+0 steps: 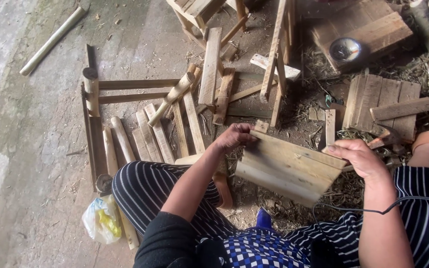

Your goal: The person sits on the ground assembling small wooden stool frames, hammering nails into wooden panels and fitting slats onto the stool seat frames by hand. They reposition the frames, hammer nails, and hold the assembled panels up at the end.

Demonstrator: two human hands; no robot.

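Observation:
A flat panel of joined wooden slats (289,166) is held tilted over my lap, between both hands. My left hand (234,136) grips its upper left corner, where a short wooden stub sticks up. My right hand (358,158) pinches its upper right edge with the fingers closed over the wood. My striped trouser legs (145,191) frame the panel on both sides. A thin black cable (363,209) runs across my right forearm.
On the concrete floor lie several loose slats and round sticks (150,134), with a partly built wooden frame (125,89) to the left. Small wooden stools (199,12) and slat panels (381,99) sit further off. A metal bowl (344,48) rests on a wooden box. A plastic bag (103,218) lies by my left leg.

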